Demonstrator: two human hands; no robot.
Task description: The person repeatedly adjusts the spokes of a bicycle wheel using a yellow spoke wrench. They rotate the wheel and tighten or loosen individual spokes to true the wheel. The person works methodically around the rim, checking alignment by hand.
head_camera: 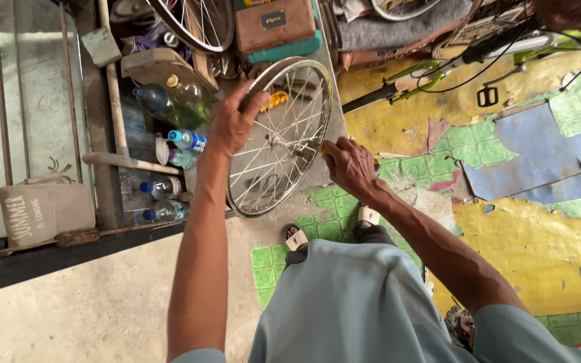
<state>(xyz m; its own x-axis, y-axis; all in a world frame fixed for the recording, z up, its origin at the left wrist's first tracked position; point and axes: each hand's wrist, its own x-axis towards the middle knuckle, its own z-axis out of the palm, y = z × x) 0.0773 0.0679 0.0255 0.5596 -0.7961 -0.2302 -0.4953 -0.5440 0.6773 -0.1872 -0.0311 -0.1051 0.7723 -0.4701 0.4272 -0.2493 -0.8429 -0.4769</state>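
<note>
The left hand (231,124) grips the bicycle wheel (281,138) rim; the right hand (348,165) pinches a small yellow tool (322,148) at the spokes; slipping could tip the wheel onto the bottles (176,144).

the second wheel (193,23) at the top was cut off by the upper edge, so only its lower arc showed. the bicycle (479,57) was also cut by the top and right edges. the right hand (347,165) covered a small yellow thing, and its kind could not be told. the left hand (233,121) hid a part of the rim of the wheel (280,138). the feet were mostly hidden under the grey garment (344,302).
</note>
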